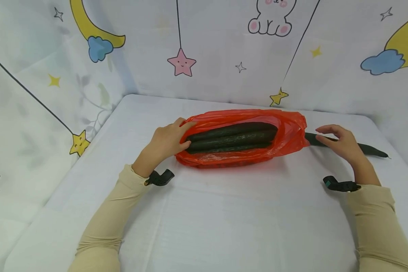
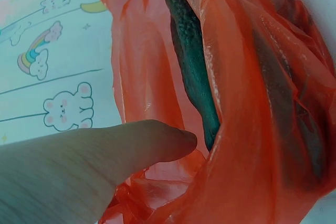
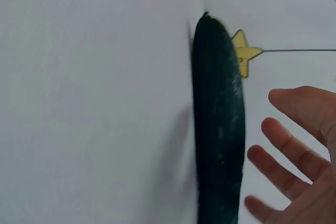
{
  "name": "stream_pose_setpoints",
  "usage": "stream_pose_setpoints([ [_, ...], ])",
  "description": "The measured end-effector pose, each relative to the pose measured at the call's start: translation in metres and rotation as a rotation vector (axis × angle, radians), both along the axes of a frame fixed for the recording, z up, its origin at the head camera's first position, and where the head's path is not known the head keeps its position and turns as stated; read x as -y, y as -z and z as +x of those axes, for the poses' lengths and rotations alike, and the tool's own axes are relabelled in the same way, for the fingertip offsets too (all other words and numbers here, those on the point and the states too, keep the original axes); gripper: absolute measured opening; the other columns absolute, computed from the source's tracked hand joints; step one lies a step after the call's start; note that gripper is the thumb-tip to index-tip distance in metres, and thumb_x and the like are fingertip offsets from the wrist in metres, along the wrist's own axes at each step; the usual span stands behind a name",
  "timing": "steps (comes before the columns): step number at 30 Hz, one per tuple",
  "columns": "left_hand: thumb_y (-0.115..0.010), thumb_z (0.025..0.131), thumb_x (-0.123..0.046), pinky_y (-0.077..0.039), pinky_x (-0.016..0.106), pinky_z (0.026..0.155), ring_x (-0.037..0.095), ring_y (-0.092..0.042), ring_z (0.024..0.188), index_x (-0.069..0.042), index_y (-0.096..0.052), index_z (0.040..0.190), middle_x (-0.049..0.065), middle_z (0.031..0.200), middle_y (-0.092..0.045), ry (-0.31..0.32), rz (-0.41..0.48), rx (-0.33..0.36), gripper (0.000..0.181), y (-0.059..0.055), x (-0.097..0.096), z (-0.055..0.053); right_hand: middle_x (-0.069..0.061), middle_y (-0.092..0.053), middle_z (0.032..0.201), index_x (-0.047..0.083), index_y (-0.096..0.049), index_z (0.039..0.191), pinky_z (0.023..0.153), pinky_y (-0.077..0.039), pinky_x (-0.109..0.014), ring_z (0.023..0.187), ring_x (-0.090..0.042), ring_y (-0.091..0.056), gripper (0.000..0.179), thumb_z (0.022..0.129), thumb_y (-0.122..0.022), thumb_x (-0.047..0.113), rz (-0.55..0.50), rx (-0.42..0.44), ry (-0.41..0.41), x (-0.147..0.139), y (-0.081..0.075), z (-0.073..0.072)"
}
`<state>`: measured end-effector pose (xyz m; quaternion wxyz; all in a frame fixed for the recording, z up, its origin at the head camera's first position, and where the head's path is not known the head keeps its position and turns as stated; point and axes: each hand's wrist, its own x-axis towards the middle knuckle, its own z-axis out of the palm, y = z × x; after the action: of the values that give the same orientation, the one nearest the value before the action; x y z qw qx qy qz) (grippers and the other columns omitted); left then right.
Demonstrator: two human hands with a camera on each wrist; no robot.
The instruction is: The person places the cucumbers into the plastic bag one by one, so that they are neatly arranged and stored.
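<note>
A red plastic bag [image 1: 224,160] lies lengthwise on the table with its mouth facing up. Several dark green cucumbers [image 1: 229,139] show through the opening. My left hand [image 1: 166,139] grips the bag's left end, its thumb [image 2: 163,142] reaching in at the mouth beside a cucumber [image 2: 189,51]; its other fingers are partly hidden. Outside the bag, a single cucumber [image 1: 368,149] lies at the right, its near end against the bag's right side. My right hand [image 1: 343,143] hovers over that cucumber [image 3: 218,119] with fingers spread and apart from it.
The white table [image 1: 224,223] stretches in front of the bag. Behind it hangs a patterned cloth [image 1: 210,90] with stars, moons and animals. A small black camera is strapped to each wrist.
</note>
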<state>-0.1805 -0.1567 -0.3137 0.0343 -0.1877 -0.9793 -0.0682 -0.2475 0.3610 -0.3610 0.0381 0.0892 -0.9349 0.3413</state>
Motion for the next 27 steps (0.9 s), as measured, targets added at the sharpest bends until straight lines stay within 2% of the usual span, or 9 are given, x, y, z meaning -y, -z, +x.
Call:
stream_pose_setpoints([
  [3,-0.067,0.091,-0.03,-0.054,0.038,0.06,0.029,-0.065,0.087,-0.017,-0.046,0.146,0.016,0.134,-0.052,-0.002,-0.003,-0.002,0.06,0.0,0.0,0.0,-0.013,-0.052,0.12,0.0,-0.054,0.13,0.103,-0.027,-0.068,0.11,-0.011,-0.04,0.048,0.096,-0.061,0.033,0.028,0.023,-0.021,-0.006,0.003,-0.004],
  [5,-0.067,0.091,-0.03,-0.054,0.037,0.059,0.029,-0.065,0.086,-0.016,-0.045,0.146,0.016,0.134,-0.052,0.0,-0.006,0.0,0.061,0.001,0.0,0.0,-0.02,-0.05,0.124,0.0,-0.052,0.131,0.1,-0.03,-0.068,0.109,-0.013,-0.041,0.049,0.096,-0.062,0.033,0.045,0.046,-0.025,-0.01,0.005,-0.006],
  [10,-0.068,0.091,-0.031,-0.054,0.036,0.058,0.028,-0.065,0.084,-0.016,-0.046,0.146,0.015,0.135,-0.052,0.005,-0.011,-0.001,0.061,0.002,-0.001,0.001,-0.025,-0.044,0.132,-0.001,-0.047,0.135,0.095,-0.034,-0.067,0.122,-0.041,-0.034,0.055,0.096,-0.06,0.037,0.086,0.131,-0.037,-0.016,0.011,-0.008],
  [15,-0.068,0.091,-0.031,-0.054,0.036,0.058,0.028,-0.065,0.084,-0.017,-0.046,0.146,0.015,0.135,-0.052,0.001,-0.019,-0.009,0.061,0.001,-0.001,0.0,-0.029,-0.039,0.138,0.002,-0.04,0.139,0.091,-0.033,-0.072,0.125,-0.051,-0.03,0.065,0.093,-0.062,0.043,0.112,0.211,-0.05,-0.019,0.016,-0.017],
  [20,-0.067,0.091,-0.031,-0.053,0.034,0.056,0.028,-0.065,0.084,-0.017,-0.045,0.146,0.015,0.135,-0.052,0.0,-0.017,0.0,0.06,0.003,0.0,-0.001,-0.032,-0.037,0.138,0.004,-0.037,0.14,0.091,-0.025,-0.076,0.125,-0.053,-0.027,0.07,0.091,-0.063,0.047,0.159,0.249,-0.047,-0.022,0.02,-0.024],
  [27,-0.067,0.091,-0.029,-0.053,0.035,0.056,0.028,-0.064,0.083,-0.016,-0.046,0.145,0.016,0.134,-0.052,0.006,-0.009,-0.003,0.059,0.004,0.001,-0.003,-0.036,-0.037,0.135,0.002,-0.041,0.136,0.098,-0.003,-0.078,0.124,-0.057,-0.023,0.067,0.091,-0.063,0.046,0.179,0.193,-0.042,-0.026,0.026,-0.03],
])
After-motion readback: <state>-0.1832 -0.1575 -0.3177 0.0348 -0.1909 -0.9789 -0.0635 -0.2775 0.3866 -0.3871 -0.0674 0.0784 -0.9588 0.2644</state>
